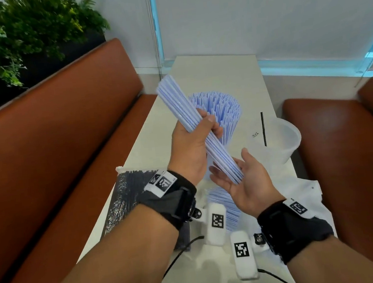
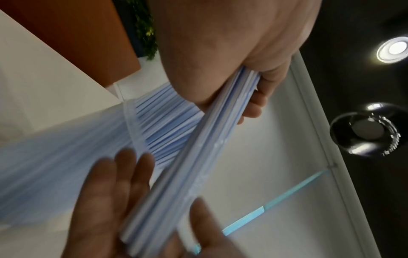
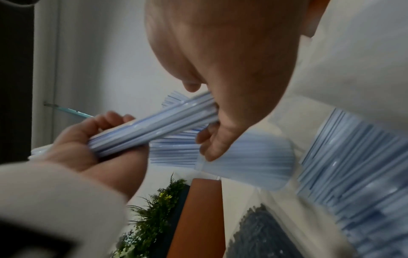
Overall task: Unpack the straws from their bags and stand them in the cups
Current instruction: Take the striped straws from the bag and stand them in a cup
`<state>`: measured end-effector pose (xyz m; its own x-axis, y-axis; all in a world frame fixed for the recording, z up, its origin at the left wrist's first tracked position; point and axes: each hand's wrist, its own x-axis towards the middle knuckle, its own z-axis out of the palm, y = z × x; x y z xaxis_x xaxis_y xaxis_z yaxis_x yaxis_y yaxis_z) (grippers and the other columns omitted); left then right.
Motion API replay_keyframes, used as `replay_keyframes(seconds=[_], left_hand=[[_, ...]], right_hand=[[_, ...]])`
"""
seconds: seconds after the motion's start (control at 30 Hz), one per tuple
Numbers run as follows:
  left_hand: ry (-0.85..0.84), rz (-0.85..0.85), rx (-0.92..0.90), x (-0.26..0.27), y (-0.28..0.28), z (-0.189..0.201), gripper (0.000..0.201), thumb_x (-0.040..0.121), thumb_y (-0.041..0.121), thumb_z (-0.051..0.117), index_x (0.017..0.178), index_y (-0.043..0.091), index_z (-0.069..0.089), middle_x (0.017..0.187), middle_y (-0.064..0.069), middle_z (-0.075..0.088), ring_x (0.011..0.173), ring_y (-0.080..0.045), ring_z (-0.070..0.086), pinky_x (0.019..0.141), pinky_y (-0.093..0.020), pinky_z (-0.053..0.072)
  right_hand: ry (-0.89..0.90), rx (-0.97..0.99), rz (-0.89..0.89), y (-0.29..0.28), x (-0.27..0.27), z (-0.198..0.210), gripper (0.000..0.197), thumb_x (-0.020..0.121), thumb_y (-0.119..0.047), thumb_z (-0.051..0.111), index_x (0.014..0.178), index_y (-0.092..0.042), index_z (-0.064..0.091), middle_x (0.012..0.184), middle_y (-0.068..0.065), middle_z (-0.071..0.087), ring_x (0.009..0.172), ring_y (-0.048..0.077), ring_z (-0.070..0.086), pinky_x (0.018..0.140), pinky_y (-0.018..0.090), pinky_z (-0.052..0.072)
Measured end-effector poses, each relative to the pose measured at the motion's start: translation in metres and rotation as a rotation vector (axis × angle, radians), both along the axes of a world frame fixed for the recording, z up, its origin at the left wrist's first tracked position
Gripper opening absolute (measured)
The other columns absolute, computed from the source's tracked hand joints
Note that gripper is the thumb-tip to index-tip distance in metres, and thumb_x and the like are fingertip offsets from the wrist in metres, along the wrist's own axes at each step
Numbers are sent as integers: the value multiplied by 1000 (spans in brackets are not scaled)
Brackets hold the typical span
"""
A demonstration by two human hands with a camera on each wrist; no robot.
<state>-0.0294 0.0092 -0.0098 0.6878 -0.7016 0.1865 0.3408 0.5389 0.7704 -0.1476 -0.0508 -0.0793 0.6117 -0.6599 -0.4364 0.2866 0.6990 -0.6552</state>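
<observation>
Two hands work one bundle [image 1: 199, 131] of pale blue straws above the table [image 1: 215, 73]. The left hand [image 1: 190, 145] has its fingers and thumb curled round the bundle near its middle and holds it slanted, upper end up and to the left, lower end down toward the person. The right hand [image 1: 243, 179] lies beneath with palm up and fingers relaxed and spread, and the lower straw ends rest against that palm; the wrist views show the same, the straws running from one fist down into a flat hand. I judge the palm serves as a stop, so the ends can be tapped level before the bundle goes into a cup.

Behind the hands a cup [image 1: 220, 114] already stands packed with blue straws that fan outward at the top. Another batch of blue straws [image 1: 225, 204] sits below the hands, near the wrist cameras; whether it is in a cup or a bag I cannot tell. To the right a clear cup [image 1: 286, 139] holds one black straw [image 1: 263, 129], so it seems meant for the dark ones. A bag [image 1: 122, 199] of dark straws lies unopened-looking at the left edge. Loose clear plastic [image 1: 302, 188] sprawls on the right, likely a spent bag.
</observation>
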Motion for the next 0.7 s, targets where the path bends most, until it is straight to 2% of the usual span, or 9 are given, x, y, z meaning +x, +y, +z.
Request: replay_keyframes(seconds=[0.07,0.1,0.2,0.3,0.37,0.43,0.5,0.6,0.7], left_hand=[[23,20,-13,4,-1,-2,18,90,2,62,83,18,60,72,-5,58,65,-20,57,70,-35,54],[34,38,-8,4,-1,-1,18,90,2,62,82,19,60,71,-5,57,65,-20,56,69,-35,53],[4,48,47,0,-2,0,15,90,3,61,86,16,56,67,-5,58,61,-20,56,67,-35,53],[2,49,76,1,0,3,15,93,1,59,88,14,56,67,-7,57,61,-22,56,65,-34,53],[-5,44,115,1,3,4,15,95,-1,58,90,13,54,68,-8,57,62,-22,56,66,-34,53],[-31,19,155,-2,6,4,15,96,-2,59,92,12,54,68,-7,58,62,-22,57,68,-36,53],[-37,15,155,0,9,8,15,94,-2,61,95,12,56,71,-8,60,63,-24,58,68,-37,54],[-35,34,135,12,11,19,16,93,1,64,101,13,59,75,-10,61,65,-24,60,67,-36,56],[-179,46,181,20,10,30,13,96,1,59,89,11,57,67,-6,55,59,-22,53,63,-37,51]], right_hand=[[16,-15,-36,-4,-3,-2,59,105,-49,42,128,4,55,128,25,64,118,38,64,96,48,55],[25,-36,-21,-5,-3,-2,59,105,-48,42,128,4,55,126,23,65,120,38,63,97,48,55],[103,-204,118,1,-2,-1,54,101,-49,51,120,-1,66,107,16,73,112,36,68,91,44,59],[231,-691,86,1,-4,-6,32,86,-42,67,113,-24,69,110,-2,74,111,23,67,93,36,55],[309,-1018,200,2,-5,-8,36,78,-44,75,111,-35,64,107,-10,71,102,13,67,89,29,55],[456,-1159,335,5,0,-8,32,77,-55,70,96,-31,61,91,-5,70,84,14,67,79,36,56],[616,-1249,334,5,4,-11,36,81,-62,56,85,-26,55,78,1,68,72,18,64,72,44,55],[717,-1345,353,5,5,-14,30,91,-57,54,80,-31,46,69,0,62,61,14,57,63,41,51],[748,-1433,474,-1,7,-11,31,87,-60,64,92,-33,49,77,-7,60,67,9,56,65,34,50]])
